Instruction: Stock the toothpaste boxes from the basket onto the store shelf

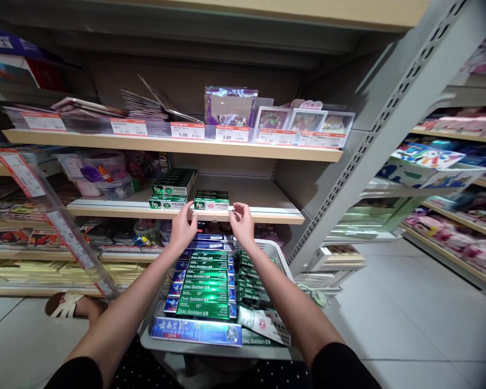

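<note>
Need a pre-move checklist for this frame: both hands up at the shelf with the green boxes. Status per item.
1. Left hand empty: ok, fingers at the front of the low stack.
2. Right hand empty: ok, open by its right end.
3. The low stack sits level on the shelf: ok.
4. Bare shelf to its right: ok.
5. The basket holds more boxes: ok.
6. Gap between low stack and taller stack: cannot tell.

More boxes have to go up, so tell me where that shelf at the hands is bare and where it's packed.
Bare board runs from the low green stack, between left hand and right hand, rightward to the grey upright. Left of it, the taller green stack and clear tubs crowd the board. The basket below is full.
</note>
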`<state>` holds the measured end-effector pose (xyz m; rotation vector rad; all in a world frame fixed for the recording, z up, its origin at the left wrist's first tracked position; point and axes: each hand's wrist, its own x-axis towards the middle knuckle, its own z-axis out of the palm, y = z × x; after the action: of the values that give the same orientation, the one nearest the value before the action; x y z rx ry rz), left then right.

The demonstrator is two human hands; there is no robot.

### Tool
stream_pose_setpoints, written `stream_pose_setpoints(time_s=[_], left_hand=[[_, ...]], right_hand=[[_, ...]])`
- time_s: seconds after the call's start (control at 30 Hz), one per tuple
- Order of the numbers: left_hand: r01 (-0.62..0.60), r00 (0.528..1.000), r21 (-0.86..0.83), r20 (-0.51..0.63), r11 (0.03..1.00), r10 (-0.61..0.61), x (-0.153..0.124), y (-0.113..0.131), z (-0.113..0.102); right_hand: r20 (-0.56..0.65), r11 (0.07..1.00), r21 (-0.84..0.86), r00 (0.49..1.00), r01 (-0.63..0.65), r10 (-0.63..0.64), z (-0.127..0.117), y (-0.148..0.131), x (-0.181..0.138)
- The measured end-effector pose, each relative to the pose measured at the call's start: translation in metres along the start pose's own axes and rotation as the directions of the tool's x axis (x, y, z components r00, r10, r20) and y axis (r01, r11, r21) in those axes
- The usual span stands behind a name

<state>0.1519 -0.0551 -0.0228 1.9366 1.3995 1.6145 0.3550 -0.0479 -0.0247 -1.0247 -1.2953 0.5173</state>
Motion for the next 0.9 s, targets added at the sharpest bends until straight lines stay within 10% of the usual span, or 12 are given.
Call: stream_pose_setpoints(time_s=[0.2,0.47,0.7,0.9], left_hand=[[0.196,0.976,-0.03,0.102,0.98,-0.192,-0.071,-0.006,-0.043],[0.426,0.87,-0.087,0.311,0.901,-0.381,-0.123,-0.032,-0.037],[0.404,0.842,-0.057,0.413,0.913,-0.347,-0.126,-0.023,-0.048],[0.412,0.856,-0.159,0.405,0.897,-0.321,-0.122,-0.021,-0.051]], right_hand=[[0.146,0.976,0.054,0.969,-0.211,0.201,-0.038,-0.005,-0.073],[0.194,0.836,0.005,0.821,-0.548,0.537,-0.039,0.01,-0.14],[0.284,0.809,0.026,0.78,-0.587,0.557,-0.036,0.008,-0.147],[0.265,0.862,0.095,0.847,-0.498,0.46,-0.035,0.006,-0.142]])
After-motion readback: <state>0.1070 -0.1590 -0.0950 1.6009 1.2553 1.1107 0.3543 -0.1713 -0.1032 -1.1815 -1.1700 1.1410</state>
